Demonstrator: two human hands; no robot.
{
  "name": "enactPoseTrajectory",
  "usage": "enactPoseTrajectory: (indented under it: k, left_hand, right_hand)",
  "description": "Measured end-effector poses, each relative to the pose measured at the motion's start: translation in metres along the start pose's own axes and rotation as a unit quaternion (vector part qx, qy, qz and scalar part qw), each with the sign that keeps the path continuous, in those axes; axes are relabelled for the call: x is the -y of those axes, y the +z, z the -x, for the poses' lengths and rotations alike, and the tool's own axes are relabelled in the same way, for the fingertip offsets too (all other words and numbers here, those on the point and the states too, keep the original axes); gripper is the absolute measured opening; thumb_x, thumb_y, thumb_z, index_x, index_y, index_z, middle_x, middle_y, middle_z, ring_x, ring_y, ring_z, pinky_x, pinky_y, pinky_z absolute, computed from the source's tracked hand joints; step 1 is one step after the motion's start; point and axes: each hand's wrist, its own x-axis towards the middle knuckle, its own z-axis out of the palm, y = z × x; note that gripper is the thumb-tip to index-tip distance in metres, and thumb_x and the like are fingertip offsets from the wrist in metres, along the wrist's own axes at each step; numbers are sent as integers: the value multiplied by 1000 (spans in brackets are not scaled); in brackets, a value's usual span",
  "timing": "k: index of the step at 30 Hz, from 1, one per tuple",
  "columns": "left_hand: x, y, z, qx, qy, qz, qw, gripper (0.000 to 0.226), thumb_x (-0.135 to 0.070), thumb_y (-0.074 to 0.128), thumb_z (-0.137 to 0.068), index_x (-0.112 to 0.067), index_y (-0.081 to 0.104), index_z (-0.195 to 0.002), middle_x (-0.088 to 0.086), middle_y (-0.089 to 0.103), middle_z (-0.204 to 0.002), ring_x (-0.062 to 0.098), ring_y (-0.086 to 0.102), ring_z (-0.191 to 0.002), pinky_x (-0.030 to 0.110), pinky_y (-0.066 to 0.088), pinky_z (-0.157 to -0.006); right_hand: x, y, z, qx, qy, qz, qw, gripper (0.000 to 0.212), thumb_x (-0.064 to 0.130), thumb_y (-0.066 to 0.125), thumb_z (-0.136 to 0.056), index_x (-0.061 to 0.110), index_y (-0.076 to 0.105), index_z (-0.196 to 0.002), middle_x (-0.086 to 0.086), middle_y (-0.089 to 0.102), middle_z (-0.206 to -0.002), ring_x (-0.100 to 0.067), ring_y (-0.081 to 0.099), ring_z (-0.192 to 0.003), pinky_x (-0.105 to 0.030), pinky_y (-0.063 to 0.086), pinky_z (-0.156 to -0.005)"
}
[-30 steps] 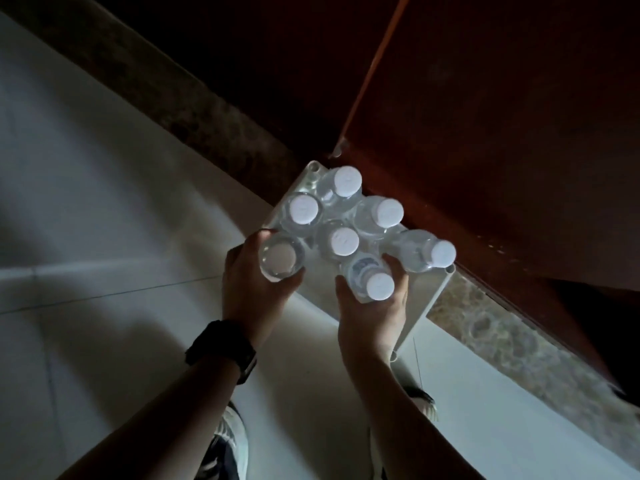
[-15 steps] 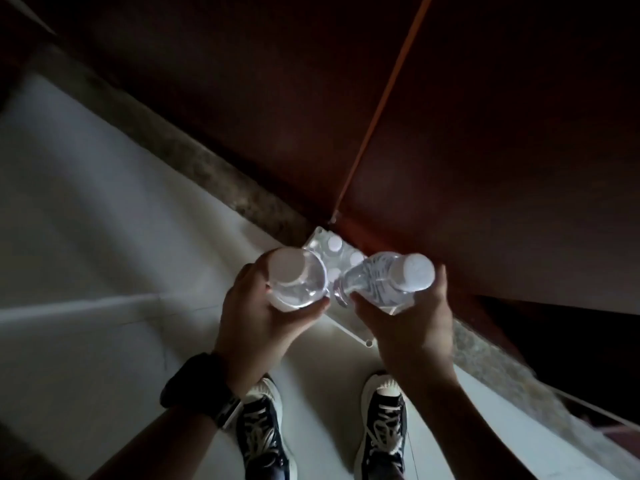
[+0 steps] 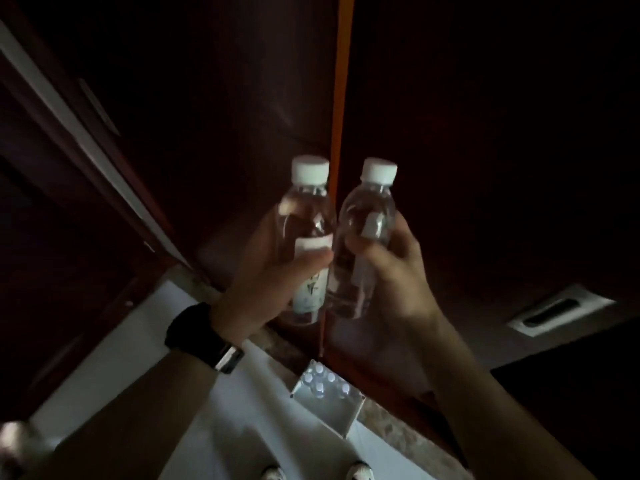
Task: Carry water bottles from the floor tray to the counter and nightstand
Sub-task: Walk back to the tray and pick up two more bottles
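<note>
Two clear water bottles with white caps were held upright side by side in front of a dark wooden cabinet, their bodies touching or nearly so. The left bottle (image 3: 307,237) sat in the left hand (image 3: 266,282), whose fingers curled round its far side while the thumb pressed across a pale label on the front; the label carried a faint dark mark lower down, but no writing on it could be read in the dim, blurred light. The right bottle (image 3: 363,237) was gripped by the right hand (image 3: 391,271), thumb across its middle and fingers wrapped behind; a narrow pale strip of label showed near the fingers, also unreadable. A black watch (image 3: 201,336) with a shiny clasp circled the left wrist. Far below, between the forearms, a white tray (image 3: 337,414) lay on the pale floor (image 3: 145,362) against a speckled stone plinth, with five more white-capped bottles (image 3: 320,382) standing in its far end. An orange strip (image 3: 343,98) ran down the cabinet behind the held pair. At the lower edge the toes of two shoes (image 3: 273,474) just showed, and a pale recessed handle (image 3: 554,313) was visible at the right.
</note>
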Motion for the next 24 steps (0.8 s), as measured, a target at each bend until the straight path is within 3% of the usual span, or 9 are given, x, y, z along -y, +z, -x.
enactPoseTrajectory:
  k: [2,5,10,13,15,18,22,24]
  left_hand:
    - [-55,4,-9,-17,32,22,999,34,-18,72,-70,-21,59,-101,-17,70,-83,-2,67,-82,15,51,-71]
    - [-109,8,-16,0,64,55,996,30,-31,68,-65,-22,60,-92,-14,69,-77,2,68,-76,17,53,-66]
    - [-140,28,-21,94,79,113,986,30,-34,68,-61,-20,63,-87,-8,66,-71,8,66,-68,24,53,-61]
    - [-143,57,-19,191,65,143,969,44,-32,67,-67,-6,61,-102,3,68,-84,19,67,-75,32,54,-64]
    - [-146,88,-9,270,52,162,948,42,-29,67,-72,-6,60,-106,11,67,-90,28,65,-78,42,54,-66]
    - [-156,146,21,379,41,177,907,34,-30,67,-74,-14,62,-104,9,68,-91,24,68,-76,37,58,-64]
    - [-180,241,86,503,17,214,837,54,-31,69,-72,-1,56,-114,12,67,-89,22,68,-69,32,57,-59]
    - [-193,290,126,556,9,229,799,53,-31,70,-68,-4,58,-112,10,68,-89,22,68,-69,31,56,-60]
  right_hand:
    - [59,13,5,0,-38,27,999,33,18,72,-75,16,65,-108,0,73,-93,-19,71,-89,-33,57,-74]
    - [116,27,19,-12,-86,38,996,32,34,75,-65,30,68,-96,6,73,-88,-16,70,-88,-33,57,-76]
    - [154,26,62,-99,-130,44,986,50,38,70,-68,13,62,-111,-7,69,-95,-27,68,-88,-43,54,-75]
    - [161,7,104,-173,-164,23,971,41,35,69,-71,14,62,-105,-7,67,-89,-24,67,-79,-40,54,-66]
    - [164,-9,144,-247,-175,20,953,42,36,67,-70,14,62,-106,-6,67,-88,-24,67,-77,-38,57,-64]
    - [170,-37,216,-365,-191,36,910,44,38,67,-68,16,62,-105,-6,66,-91,-26,66,-82,-42,56,-71]
    - [185,-73,329,-494,-240,30,835,34,30,70,-69,20,65,-101,-5,67,-85,-24,65,-75,-39,55,-67]
    - [192,-84,390,-543,-264,30,796,38,29,72,-67,21,67,-103,-5,68,-87,-24,66,-75,-40,56,-67]
